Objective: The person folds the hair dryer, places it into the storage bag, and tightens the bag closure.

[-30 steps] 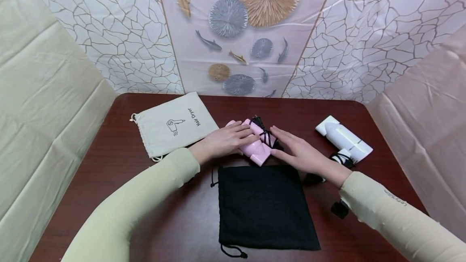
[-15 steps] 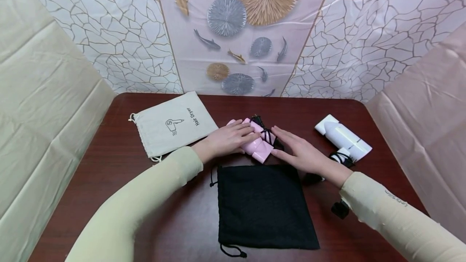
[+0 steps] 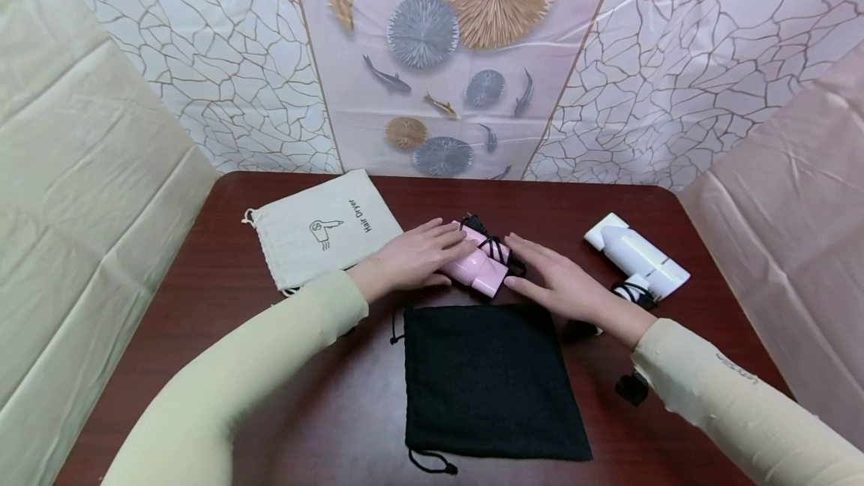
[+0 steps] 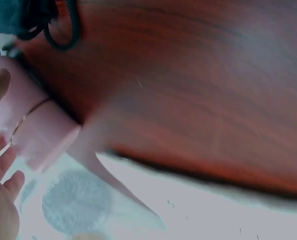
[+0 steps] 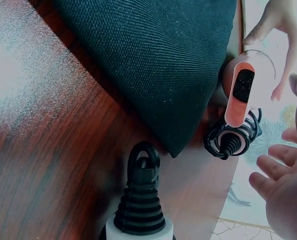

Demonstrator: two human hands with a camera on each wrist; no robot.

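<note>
A pink hair dryer [image 3: 481,273] lies on the table just beyond a black drawstring bag [image 3: 496,385]. Its black cord [image 3: 495,249] is wrapped round the handle. My left hand [image 3: 417,253] lies over the dryer's left end with fingers extended; in the left wrist view its thumb is along the pink body [image 4: 26,107]. Beside the dryer's right end is my right hand [image 3: 559,282], fingers stretched out and holding nothing. The right wrist view shows this hand's fingers [image 5: 278,165] apart from the dryer's air outlet [image 5: 241,95].
A cream bag [image 3: 324,235] printed "Hair Dryer" lies at the back left. At the right is a white hair dryer [image 3: 637,255] with its black cord [image 3: 636,294]. Fabric walls [image 3: 236,58] stand behind and beside the dark red table [image 3: 283,411].
The pink dryer has turned slightly, its nozzle end shifting away and to the right. My left hand has slid a little left along it. My right hand has hardly moved.
</note>
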